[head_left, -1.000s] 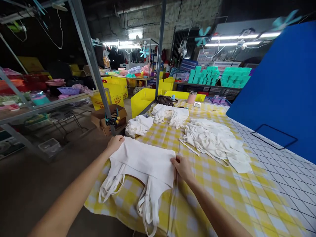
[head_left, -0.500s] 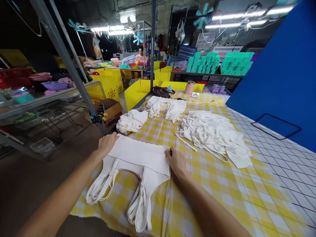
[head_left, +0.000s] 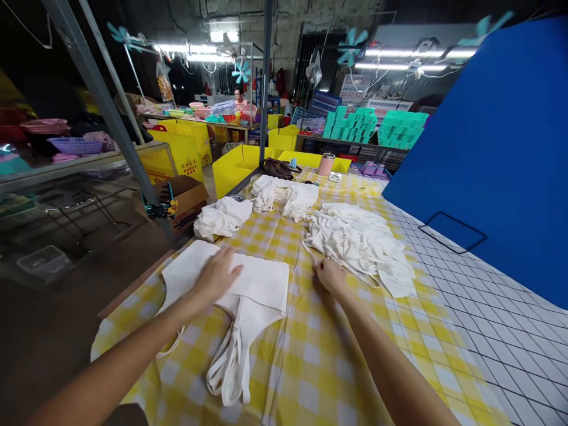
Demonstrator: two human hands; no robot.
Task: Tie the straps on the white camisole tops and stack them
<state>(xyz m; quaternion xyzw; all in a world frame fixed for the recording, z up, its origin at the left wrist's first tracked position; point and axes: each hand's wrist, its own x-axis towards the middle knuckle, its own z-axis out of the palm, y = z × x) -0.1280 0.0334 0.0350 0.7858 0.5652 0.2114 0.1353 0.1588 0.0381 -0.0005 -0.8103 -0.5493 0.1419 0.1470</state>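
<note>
A white strappy top [head_left: 261, 278], looking like a camisole, lies flat on the yellow checked cloth [head_left: 328, 355], its looped straps pointing toward me. My left hand [head_left: 217, 275] rests palm down across its upper band, fingers stretched and thumb apart, hiding part of it. To the right, my right hand [head_left: 331, 275] is at the near edge of a loose heap of white tops [head_left: 359, 242]. Its fingers are closed at a thin strap [head_left: 309, 251] trailing from that heap; the fingertips are partly hidden.
Farther back lie a bunched white pile [head_left: 224, 217] and a stack of folded tops [head_left: 284, 192]. Behind them are a dark bag [head_left: 278, 168] and a pink tumbler [head_left: 326, 164]. A metal post [head_left: 119, 124] rises at the left. A blue panel [head_left: 483, 160] borders the right.
My left hand has let go of the top's left corner and slid right onto its band. My right hand has left the right corner and reached to the heap's strap. The view has shifted slightly.
</note>
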